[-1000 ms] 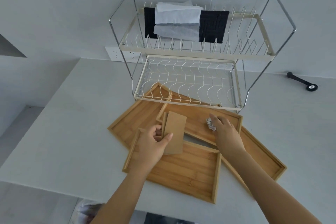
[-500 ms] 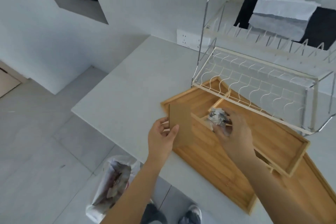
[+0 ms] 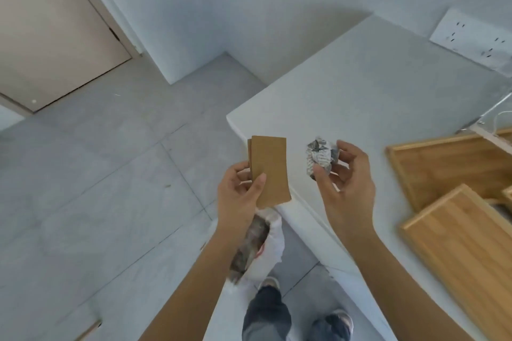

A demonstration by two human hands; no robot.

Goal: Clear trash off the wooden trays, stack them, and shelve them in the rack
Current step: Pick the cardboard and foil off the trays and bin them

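head view: my left hand (image 3: pixel 240 193) is pinching cardboard (image 3: pixel 270 170), my right hand (image 3: pixel 344 178) is pinching a paper wad (image 3: pixel 321 157); the trash bag (image 3: pixel 264 246) is sitting on the floor directly below the left one, trays (image 3: pixel 454 174) lying rightward on the counter (image 3: pixel 360 97).

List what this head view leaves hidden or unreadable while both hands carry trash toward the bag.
- Trash bag: mostly hidden behind the left hand and its forearm; contents blurred.
- Wooden trays: cut off by the right edge, so their count and any leftover trash cannot be told.
- Rack: only a corner shows at the right edge.
- Crumpled paper in the right hand: print too blurred to read.
- Cardboard pieces: overlapped, number unclear.
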